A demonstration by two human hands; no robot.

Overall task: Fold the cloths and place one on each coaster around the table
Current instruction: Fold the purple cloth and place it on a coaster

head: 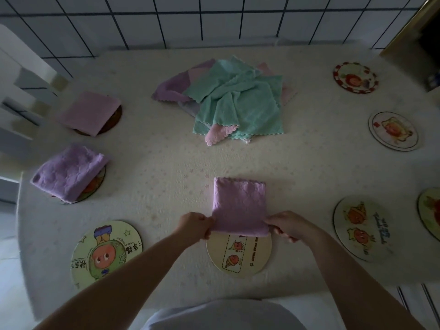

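White-tiled wall with dark grout behind a table (pixel 166 167) covered in a pale star-patterned cloth, seen from above. Loose pile of unfolded cloths (pixel 228 101) at the table's far centre: mint-green pieces on top, lilac and pink ones beneath; exact count not discernible. Eight round coasters visible. Two at the left carry folded cloths: a pink folded cloth (pixel 89 113) on a dark coaster (pixel 114 120), and a purple folded cloth (pixel 69 172) on a printed coaster (pixel 95 186) nearer the viewer. Six are bare: a cartoon-figure coaster (pixel 106 253) at near left, a centre coaster (pixel 240 256) directly before the person, and four on the right, namely a near-right coaster (pixel 359 228), an edge coaster (pixel 429 214) cut by the frame, a mid-right coaster (pixel 394 131) and a red-rimmed coaster (pixel 356 77) farthest away. Third folded piece, a lilac cloth (pixel 239 206), lies flat with its near edge overlapping the centre coaster. Left hand (pixel 194 226) pinches its near-left corner; right hand (pixel 289 226) pinches its near-right corner
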